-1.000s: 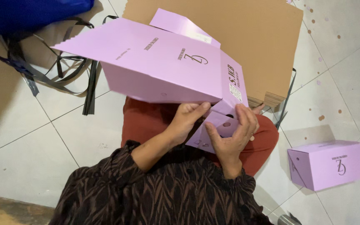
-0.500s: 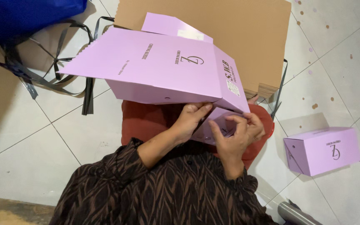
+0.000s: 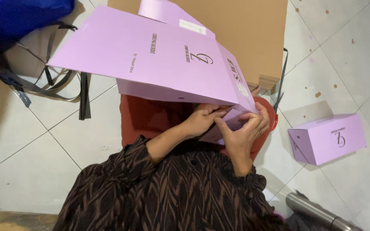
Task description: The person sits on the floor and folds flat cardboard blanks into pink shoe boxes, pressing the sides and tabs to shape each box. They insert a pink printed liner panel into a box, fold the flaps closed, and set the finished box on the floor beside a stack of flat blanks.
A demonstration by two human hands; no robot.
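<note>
Both hands work under the near right corner of a large, half-folded lilac cardboard box, which sits over the lap w/ its long axis running from upper left to lower right. Left hand has fingers curled, pinching a small lilac end flap from the left; right hand is partly closed, fingers pressing the same flap from the right, about equally near. A finished lilac box lies on the tiled floor to the right, well apart; a brown cardboard sheet lies beyond.

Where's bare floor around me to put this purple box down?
Bare tile lies between the black straps and your sleeve, and more above the finished purple box. It is crowded by the cardboard stack, where both hands fold the box.
</note>
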